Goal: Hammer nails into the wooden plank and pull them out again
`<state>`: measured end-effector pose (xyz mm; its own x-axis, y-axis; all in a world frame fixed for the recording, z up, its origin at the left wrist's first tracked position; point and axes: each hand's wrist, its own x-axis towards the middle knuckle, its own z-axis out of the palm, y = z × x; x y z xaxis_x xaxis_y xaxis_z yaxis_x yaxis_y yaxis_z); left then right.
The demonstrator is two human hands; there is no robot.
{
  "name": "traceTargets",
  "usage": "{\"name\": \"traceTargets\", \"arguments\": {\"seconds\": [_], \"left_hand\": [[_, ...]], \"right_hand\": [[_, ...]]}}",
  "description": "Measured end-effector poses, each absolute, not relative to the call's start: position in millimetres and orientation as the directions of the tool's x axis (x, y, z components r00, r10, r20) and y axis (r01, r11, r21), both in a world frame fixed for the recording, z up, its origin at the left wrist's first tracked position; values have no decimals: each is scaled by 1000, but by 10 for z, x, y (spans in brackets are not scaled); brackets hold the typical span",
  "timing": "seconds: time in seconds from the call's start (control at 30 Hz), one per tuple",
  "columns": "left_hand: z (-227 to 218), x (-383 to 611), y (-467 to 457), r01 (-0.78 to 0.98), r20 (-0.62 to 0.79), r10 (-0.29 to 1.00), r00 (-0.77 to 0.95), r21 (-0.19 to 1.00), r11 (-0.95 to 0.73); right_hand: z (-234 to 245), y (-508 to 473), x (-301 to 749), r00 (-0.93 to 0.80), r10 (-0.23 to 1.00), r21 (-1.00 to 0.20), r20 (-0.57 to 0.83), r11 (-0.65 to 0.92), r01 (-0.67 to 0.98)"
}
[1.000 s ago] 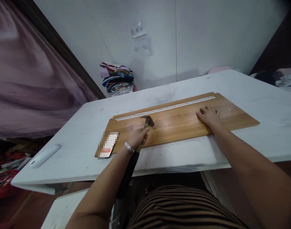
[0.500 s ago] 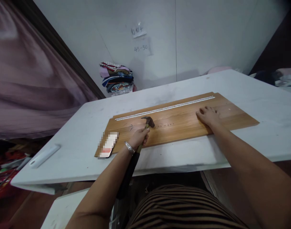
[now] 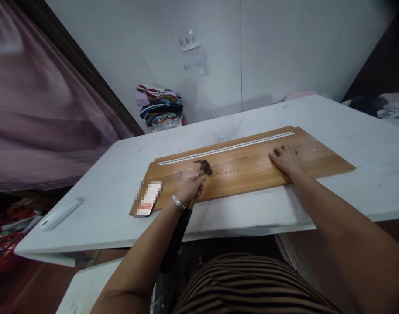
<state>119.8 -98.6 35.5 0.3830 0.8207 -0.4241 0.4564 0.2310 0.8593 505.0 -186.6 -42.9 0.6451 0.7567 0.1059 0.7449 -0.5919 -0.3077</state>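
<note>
My left hand (image 3: 192,188) is wrapped round the neck of a claw hammer (image 3: 204,167), just below its metal head. The hammer's black grip runs back under my forearm, past the table edge. Its head is over a wood-grain board (image 3: 252,159); whether it touches the board I cannot tell. To the right of the head, a row of several small dark dots (image 3: 230,170) marks the board, too small to tell whether nails or holes. A few loose nails (image 3: 179,175) lie left of the hammer. On the board's right part rests my right hand (image 3: 285,159), fingers apart and slightly bent, holding nothing.
A phone (image 3: 150,198) with a blurred screen lies at the board's left end. Two white strips (image 3: 225,148) run along its far side. The white table (image 3: 104,187) bears a white handle-like object (image 3: 62,213). Folded cloths (image 3: 162,107) are stacked by the wall.
</note>
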Motion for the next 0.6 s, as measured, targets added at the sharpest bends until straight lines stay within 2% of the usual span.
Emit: {"name": "traceTargets", "arguments": {"seconds": [0.6], "left_hand": [[365,1175,-966,448,-409,822,395,868,216]], "right_hand": [[-433,-1859,5063,631,770,-306,99,-579,755]]}}
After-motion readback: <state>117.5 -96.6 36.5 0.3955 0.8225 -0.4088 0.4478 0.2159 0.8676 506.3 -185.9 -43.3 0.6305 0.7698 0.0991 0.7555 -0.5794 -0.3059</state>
